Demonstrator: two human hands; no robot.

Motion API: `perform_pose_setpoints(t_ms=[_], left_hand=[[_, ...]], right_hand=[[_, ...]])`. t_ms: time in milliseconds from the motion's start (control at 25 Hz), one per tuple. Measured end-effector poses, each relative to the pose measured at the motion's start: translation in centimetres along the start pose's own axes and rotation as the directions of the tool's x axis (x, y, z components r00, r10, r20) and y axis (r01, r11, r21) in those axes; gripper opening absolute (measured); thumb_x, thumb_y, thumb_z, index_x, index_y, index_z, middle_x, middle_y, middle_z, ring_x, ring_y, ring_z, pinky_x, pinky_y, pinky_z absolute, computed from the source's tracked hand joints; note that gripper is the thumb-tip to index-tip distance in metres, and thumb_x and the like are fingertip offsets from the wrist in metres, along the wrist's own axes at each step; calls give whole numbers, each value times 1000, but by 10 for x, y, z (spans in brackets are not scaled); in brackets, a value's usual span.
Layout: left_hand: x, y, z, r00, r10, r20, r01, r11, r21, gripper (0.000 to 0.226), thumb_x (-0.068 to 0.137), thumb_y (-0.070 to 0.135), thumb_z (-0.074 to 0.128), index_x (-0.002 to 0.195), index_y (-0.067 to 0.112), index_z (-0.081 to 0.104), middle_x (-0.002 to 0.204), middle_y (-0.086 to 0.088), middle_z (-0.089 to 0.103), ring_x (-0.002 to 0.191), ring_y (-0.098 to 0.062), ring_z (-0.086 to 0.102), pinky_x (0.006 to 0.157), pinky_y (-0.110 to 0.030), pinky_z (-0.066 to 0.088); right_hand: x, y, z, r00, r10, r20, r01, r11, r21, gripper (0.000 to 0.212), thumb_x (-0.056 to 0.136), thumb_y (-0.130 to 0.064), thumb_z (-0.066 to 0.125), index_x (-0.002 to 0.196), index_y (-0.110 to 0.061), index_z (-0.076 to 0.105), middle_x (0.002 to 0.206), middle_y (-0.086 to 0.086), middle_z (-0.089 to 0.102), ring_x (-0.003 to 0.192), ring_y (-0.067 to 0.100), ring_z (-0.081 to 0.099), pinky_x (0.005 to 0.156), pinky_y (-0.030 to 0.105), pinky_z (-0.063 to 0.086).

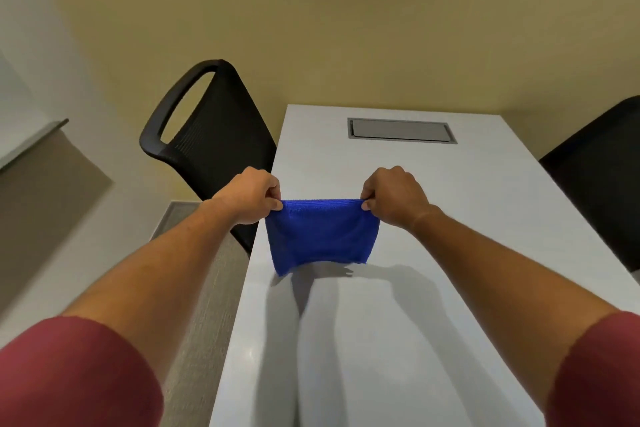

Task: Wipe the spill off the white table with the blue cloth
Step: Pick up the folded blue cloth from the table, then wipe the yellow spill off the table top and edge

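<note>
The blue cloth (320, 236) hangs stretched between both hands above the white table (450, 218), near its left edge. My left hand (252, 196) pinches the cloth's upper left corner. My right hand (393, 196) pinches the upper right corner. The cloth's lower edge hangs just above the tabletop and throws a shadow below it. I cannot make out any spill on the table surface.
A black mesh chair (211, 135) stands at the table's left side. Another dark chair (602, 177) is at the right edge. A grey cable hatch (401, 130) is set into the far end of the table. A yellow wall rises behind.
</note>
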State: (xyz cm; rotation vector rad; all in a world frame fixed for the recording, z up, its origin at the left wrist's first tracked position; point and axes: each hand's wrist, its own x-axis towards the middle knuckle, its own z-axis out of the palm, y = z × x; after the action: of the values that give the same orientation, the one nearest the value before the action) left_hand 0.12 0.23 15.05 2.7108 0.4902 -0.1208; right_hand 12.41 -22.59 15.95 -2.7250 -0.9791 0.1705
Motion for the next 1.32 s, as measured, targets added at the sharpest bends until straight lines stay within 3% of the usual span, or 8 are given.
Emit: perform_pose_setpoints(t_ms=[160, 440, 800, 1000, 1320], left_hand=[[-35, 41, -40, 999, 7, -44, -8, 1000, -25, 7, 88, 21, 70, 82, 23, 68, 81, 5, 66, 77, -11, 63, 62, -21, 47], [-113, 140, -91, 999, 16, -33, -17, 999, -27, 16, 85, 20, 74, 69, 20, 71, 72, 2, 70, 73, -12, 66, 58, -21, 46], [-238, 296, -60, 999, 44, -26, -45, 999, -24, 17, 84, 17, 74, 68, 20, 71, 75, 1, 71, 75, -12, 68, 62, -21, 51], [-285, 363, -17, 996, 87, -30, -88, 996, -20, 12, 80, 17, 75, 68, 17, 73, 75, 1, 71, 78, -15, 67, 73, -30, 57], [-321, 443, 43, 976, 214, -29, -215, 977, -21, 9, 78, 18, 74, 79, 10, 77, 77, 1, 71, 83, -17, 66, 72, -32, 55]], right_hand=[[-37, -2, -64, 999, -26, -35, 27, 1000, 7, 11, 81, -9, 76, 90, -14, 79, 90, 4, 76, 81, 20, 65, 70, 30, 51], [-126, 21, -160, 997, -60, -46, 58, 998, -25, 8, 76, -8, 76, 80, -15, 78, 74, -4, 69, 79, 17, 67, 64, 27, 49], [-288, 107, -239, 997, -71, -17, 69, 995, -75, 4, 78, -12, 77, 82, -14, 78, 65, -7, 65, 57, 9, 64, 48, 18, 50], [-370, 162, -245, 999, -2, 33, 2, 1000, -6, 7, 79, -9, 78, 86, -9, 79, 81, 5, 74, 72, 22, 74, 66, 31, 63], [-462, 235, -238, 989, 145, 21, -145, 989, 2, 11, 81, -8, 76, 92, -8, 78, 89, 6, 74, 82, 19, 71, 72, 29, 62]])
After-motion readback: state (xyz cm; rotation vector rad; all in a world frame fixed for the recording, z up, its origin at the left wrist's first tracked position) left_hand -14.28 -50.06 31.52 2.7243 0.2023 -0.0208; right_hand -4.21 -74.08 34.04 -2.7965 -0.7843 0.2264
